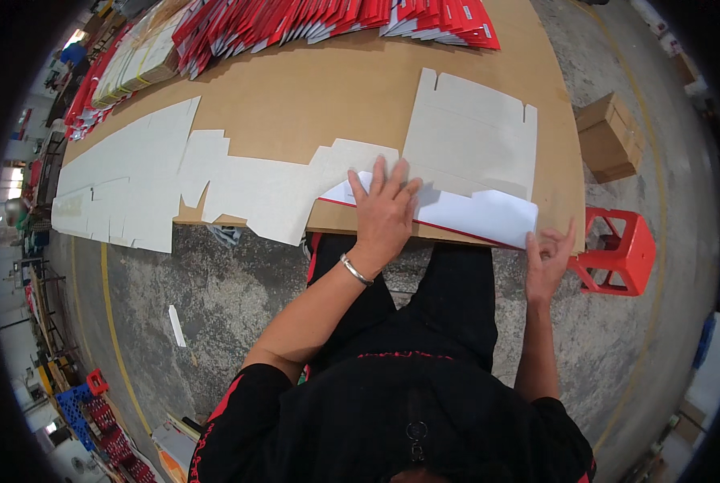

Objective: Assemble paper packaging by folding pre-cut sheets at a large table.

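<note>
A large die-cut cardboard sheet (271, 183), pale grey on the side facing up, lies along the near edge of the table with cut slots and notches. Along its near right side runs a folded white strip (481, 211) with a thin red edge. My left hand (384, 209), a silver bangle at its wrist, lies with fingers spread on the sheet and the strip's left part. At the strip's right end is my right hand (548, 259). Its thumb touches the corner, and the other fingers are held apart from the thumb.
Rows of red and white folded card pieces (328, 20) fill the table's far side. Left of them lies a strapped stack of flat card (139, 64). Beyond the brown tabletop's (296, 97) right edge stand a red plastic stool (621, 253) and a cardboard box (609, 137).
</note>
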### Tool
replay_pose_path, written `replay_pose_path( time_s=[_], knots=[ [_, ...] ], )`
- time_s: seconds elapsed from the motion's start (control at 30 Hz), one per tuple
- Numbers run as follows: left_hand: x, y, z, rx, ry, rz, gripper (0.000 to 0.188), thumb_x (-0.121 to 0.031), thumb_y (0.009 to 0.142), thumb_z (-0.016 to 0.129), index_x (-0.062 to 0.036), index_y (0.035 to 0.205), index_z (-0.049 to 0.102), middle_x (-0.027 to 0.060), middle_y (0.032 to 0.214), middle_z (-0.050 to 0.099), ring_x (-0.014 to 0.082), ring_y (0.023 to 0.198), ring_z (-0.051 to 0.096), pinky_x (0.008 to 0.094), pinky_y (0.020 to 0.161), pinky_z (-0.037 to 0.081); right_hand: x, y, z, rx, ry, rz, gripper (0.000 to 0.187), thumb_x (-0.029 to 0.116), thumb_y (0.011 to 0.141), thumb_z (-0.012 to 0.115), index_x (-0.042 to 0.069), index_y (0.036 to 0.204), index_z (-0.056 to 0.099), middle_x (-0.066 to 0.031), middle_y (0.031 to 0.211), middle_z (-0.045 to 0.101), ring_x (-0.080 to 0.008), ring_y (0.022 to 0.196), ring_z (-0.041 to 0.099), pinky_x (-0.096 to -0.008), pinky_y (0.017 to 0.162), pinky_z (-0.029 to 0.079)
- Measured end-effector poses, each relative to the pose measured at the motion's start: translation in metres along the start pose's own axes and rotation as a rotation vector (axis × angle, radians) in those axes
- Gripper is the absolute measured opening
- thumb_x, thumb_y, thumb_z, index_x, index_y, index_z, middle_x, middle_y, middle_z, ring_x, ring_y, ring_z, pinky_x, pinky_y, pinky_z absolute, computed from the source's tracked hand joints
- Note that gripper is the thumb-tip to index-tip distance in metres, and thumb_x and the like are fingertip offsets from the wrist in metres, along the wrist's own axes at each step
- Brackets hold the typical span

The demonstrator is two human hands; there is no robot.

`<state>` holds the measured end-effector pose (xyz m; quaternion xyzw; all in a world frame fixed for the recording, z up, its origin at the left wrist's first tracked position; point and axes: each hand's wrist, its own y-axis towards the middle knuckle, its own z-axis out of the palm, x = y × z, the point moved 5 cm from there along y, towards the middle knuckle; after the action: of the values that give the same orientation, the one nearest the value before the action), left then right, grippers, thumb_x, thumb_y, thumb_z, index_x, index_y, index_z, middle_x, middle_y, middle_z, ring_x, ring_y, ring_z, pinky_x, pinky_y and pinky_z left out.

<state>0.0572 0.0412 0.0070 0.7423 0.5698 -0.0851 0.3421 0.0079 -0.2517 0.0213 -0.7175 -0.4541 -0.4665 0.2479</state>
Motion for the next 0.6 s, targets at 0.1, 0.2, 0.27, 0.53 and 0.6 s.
replay_pose_path(
  time_s=[0.1, 0.2, 0.27, 0.53, 0.6],
  knots=[
    [-0.012, 0.000, 0.016, 0.229, 0.329, 0.191, 0.050, -0.027, 0.088, 0.063, -0.0020, 0.130, 0.054, 0.0132, 0.147, 0.042, 0.0420, 0.138, 0.031, 0.0737, 0.105, 0.014, -0.030, -0.026, -0.012, -0.203, 0.245, 0.025, 0.078, 0.007, 0.087, 0.070, 0.002, 0.149, 0.025, -0.0100, 0.116, 0.052, -0.0135, 0.093, 0.054, -0.0267, 0.083, 0.046],
    [-0.037, -0.004, 0.013, 0.316, 0.165, 0.215, 0.077, -0.046, 0.085, 0.063, -0.0037, 0.145, 0.037, 0.0137, 0.154, 0.031, 0.0395, 0.144, 0.023, 0.0747, 0.105, 0.011, -0.032, -0.070, 0.017, 0.093, 0.419, 0.313, 0.067, 0.013, 0.092, 0.066, 0.000, 0.146, 0.030, -0.0113, 0.124, 0.052, -0.0163, 0.108, 0.053, -0.0273, 0.088, 0.046],
    [-0.059, -0.011, 0.025, 0.456, 0.154, 0.301, 0.094, -0.060, 0.080, 0.060, -0.0029, 0.148, 0.031, 0.0155, 0.157, 0.025, 0.0378, 0.146, 0.017, 0.0741, 0.107, 0.010, -0.028, -0.089, 0.050, 0.353, 0.619, 0.507, 0.051, 0.017, 0.096, 0.062, 0.001, 0.139, 0.041, -0.0102, 0.123, 0.057, -0.0162, 0.104, 0.058, -0.0280, 0.085, 0.049],
    [-0.084, -0.027, 0.032, 0.537, 0.129, 0.394, 0.100, -0.052, 0.071, 0.074, -0.0043, 0.148, 0.032, 0.0114, 0.158, 0.023, 0.0313, 0.148, 0.016, 0.0686, 0.111, 0.010, -0.035, -0.054, 0.042, -0.021, 0.267, 0.166, 0.024, 0.018, 0.098, 0.057, -0.003, 0.098, 0.069, -0.0068, 0.085, 0.070, -0.0122, 0.075, 0.062, -0.0265, 0.075, 0.050],
    [-0.076, -0.030, 0.028, 0.503, 0.147, 0.404, 0.103, -0.054, 0.069, 0.075, -0.0037, 0.148, 0.031, 0.0113, 0.159, 0.022, 0.0302, 0.148, 0.016, 0.0667, 0.112, 0.010, -0.007, -0.037, 0.016, -0.186, -0.001, -0.183, 0.026, 0.015, 0.098, 0.055, -0.007, 0.106, 0.065, -0.0115, 0.095, 0.069, -0.0164, 0.084, 0.060, -0.0295, 0.077, 0.047]
  ],
)
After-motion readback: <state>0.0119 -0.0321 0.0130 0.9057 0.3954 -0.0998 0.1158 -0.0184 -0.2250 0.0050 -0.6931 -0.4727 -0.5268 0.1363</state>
